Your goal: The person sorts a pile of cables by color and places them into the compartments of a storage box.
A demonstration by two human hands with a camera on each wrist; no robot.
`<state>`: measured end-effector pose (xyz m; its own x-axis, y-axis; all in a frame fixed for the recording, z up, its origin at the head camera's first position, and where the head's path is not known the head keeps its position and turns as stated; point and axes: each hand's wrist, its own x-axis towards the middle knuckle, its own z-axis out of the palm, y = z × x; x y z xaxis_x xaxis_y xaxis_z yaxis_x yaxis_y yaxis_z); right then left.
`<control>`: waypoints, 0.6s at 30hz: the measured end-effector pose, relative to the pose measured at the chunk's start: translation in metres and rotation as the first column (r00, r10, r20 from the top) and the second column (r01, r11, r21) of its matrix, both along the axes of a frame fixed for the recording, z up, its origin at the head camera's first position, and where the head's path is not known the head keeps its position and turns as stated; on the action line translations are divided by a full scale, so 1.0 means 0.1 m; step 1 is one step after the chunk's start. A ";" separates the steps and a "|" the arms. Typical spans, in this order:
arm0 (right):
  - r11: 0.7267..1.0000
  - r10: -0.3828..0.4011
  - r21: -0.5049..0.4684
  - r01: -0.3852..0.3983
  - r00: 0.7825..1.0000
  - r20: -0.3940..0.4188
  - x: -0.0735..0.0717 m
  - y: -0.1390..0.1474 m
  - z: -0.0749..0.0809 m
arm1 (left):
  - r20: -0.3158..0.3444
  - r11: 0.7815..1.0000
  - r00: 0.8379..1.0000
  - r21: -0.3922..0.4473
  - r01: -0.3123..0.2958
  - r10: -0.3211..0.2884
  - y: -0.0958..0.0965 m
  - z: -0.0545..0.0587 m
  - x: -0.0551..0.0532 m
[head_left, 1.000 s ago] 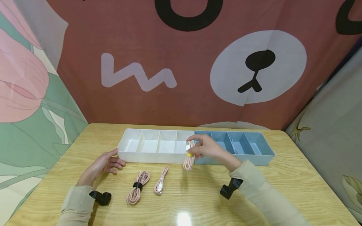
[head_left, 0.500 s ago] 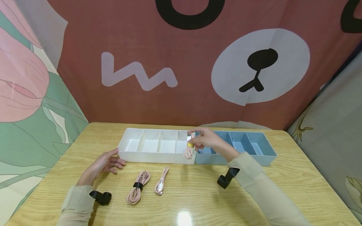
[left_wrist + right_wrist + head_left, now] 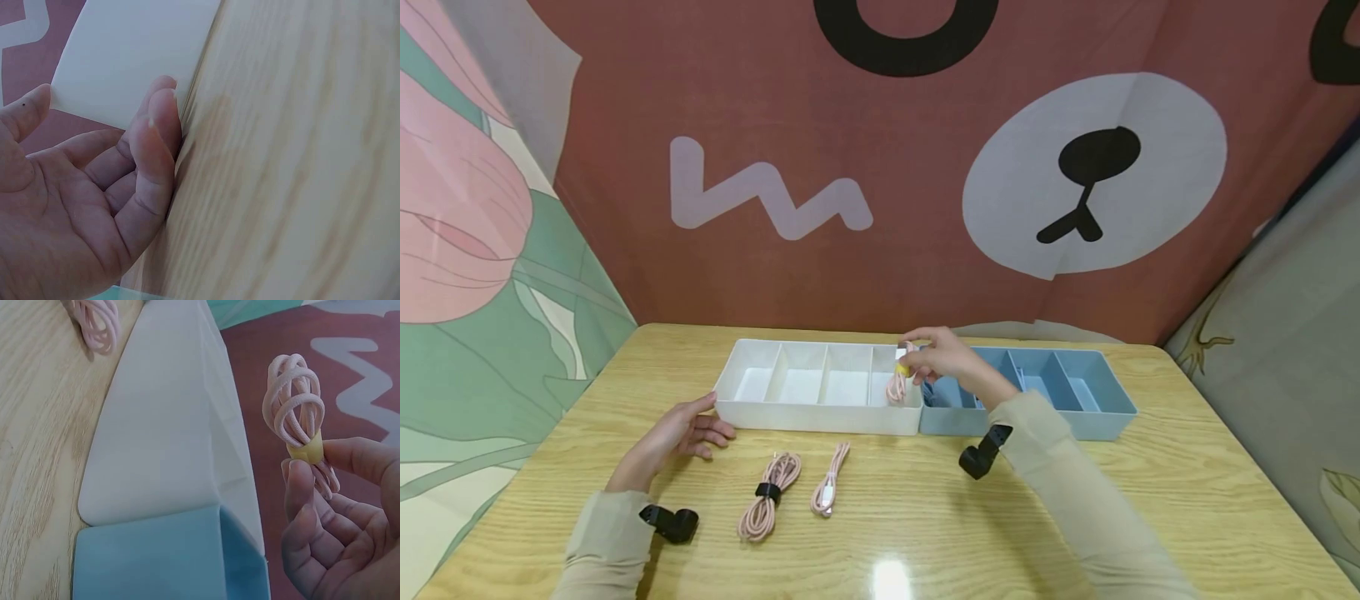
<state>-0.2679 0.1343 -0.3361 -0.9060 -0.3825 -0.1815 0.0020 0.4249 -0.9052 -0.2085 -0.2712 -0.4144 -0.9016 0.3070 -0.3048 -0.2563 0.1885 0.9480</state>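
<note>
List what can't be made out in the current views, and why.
Head: the blue tray, its leftmost compartment partly covered by the right hand; a thin item inside it is too small to identify.
Right wrist: the held cable, its lower end partly behind that hand; a loose cable, cut off by the top edge.
Left wrist: the white tray, cut off by the top edge.

Bright, even light, white glare low on the tabletop (image 3: 925, 500), soft shadows, dimmer, greyer wrist views.

I have a pink cable (image 3: 294, 403) on camera, coiled in a yellow band (image 3: 306, 450), pinched by the right hand (image 3: 943, 357) over the right-end compartment (image 3: 878, 383) of the white box (image 3: 820, 417).
</note>
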 end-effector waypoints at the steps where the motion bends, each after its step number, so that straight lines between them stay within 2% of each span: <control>1: 1.000 -0.007 0.003 0.007 1.000 0.003 -0.01 0.00 -0.01 | -0.001 1.000 1.000 0.001 0.004 -0.004 0.00 0.00 0.00; 9: 0.997 -0.056 0.044 0.056 0.998 -0.020 -0.11 -0.04 -0.15 | -0.003 0.999 1.000 -0.041 -0.030 0.030 0.02 -0.01 0.00; 14: 0.992 -0.102 0.073 0.105 0.994 -0.040 -0.11 -0.07 -0.19 | -0.002 0.999 1.000 -0.031 -0.027 0.027 0.02 -0.01 0.00; 18: 0.991 -0.115 0.068 0.118 0.992 -0.047 -0.09 -0.08 -0.19 | -0.012 0.998 0.999 -0.056 -0.034 0.034 0.02 -0.02 -0.01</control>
<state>-0.2766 0.1268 -0.3554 -0.9512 -0.2616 -0.1639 0.0167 0.4866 -0.8734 -0.2091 -0.2690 -0.4165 -0.9147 0.2587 -0.3104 -0.2526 0.2334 0.9390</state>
